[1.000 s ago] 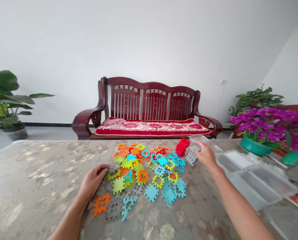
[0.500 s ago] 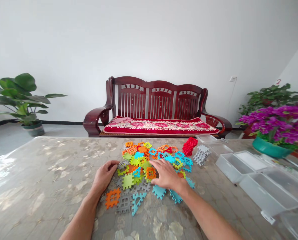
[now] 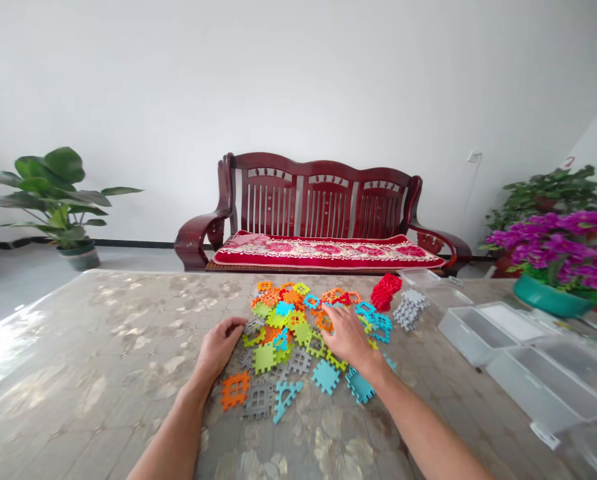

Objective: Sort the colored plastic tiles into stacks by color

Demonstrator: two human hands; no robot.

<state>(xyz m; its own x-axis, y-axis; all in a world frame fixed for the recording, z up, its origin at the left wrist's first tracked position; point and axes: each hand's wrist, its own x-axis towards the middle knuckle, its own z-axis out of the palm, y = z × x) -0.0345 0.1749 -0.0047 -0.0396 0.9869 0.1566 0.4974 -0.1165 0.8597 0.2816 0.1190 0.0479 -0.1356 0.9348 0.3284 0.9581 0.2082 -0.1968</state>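
Interlocking plastic tiles (image 3: 265, 358) lie heaped on the desk (image 3: 143, 360), spreading from near its far edge. The right hand (image 3: 347, 335), above the heap, has thumb and fingers closed on an orange window tile (image 3: 325, 324). The left hand (image 3: 221, 343) rests at the heap's left side, fingers bunched beside a gray tile (image 3: 255, 325); whether they grip it, I cannot tell. By the far edge, a red stack (image 3: 385, 292) stands beside a gray stack (image 3: 411, 310).

Bench (image 3: 327, 199) (dark wood), plant (image 3: 65, 165), purple flowers (image 3: 561, 243)
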